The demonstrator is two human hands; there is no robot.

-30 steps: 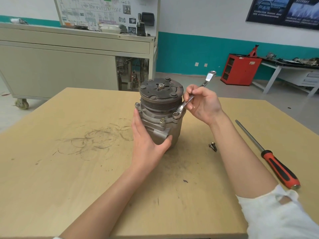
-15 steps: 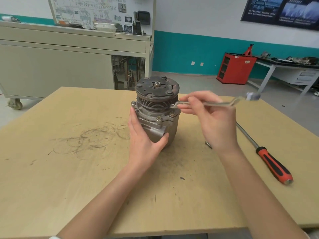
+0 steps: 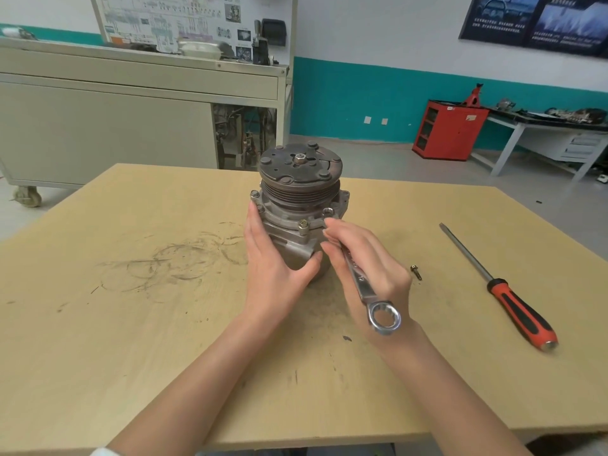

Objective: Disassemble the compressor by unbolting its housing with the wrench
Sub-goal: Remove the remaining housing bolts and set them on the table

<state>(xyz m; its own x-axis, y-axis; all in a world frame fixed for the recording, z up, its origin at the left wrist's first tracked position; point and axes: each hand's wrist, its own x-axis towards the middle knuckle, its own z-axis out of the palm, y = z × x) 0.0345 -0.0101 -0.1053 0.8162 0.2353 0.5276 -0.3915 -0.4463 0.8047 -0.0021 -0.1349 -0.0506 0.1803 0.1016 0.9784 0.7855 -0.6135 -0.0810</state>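
Note:
The grey metal compressor (image 3: 297, 205) stands upright on the wooden table (image 3: 131, 324), pulley face up, with bolts around its housing flange. My left hand (image 3: 273, 261) wraps around its left side and front, thumb across the body. My right hand (image 3: 368, 268) grips the steel wrench (image 3: 368, 291) by the shaft. Its far end sits at a flange bolt on the front right; its ring end points back toward me over my wrist.
A loose bolt (image 3: 416, 272) lies on the table right of my right hand. A long screwdriver (image 3: 503, 291) with a red and black handle lies further right. A grey cabinet on wheels (image 3: 131, 126) and a red cabinet (image 3: 447, 130) stand behind the table.
My right hand swung the wrench clockwise around the bolt: its free end pointed up and away, then to the right, and now points back toward me. My left hand stayed on the compressor.

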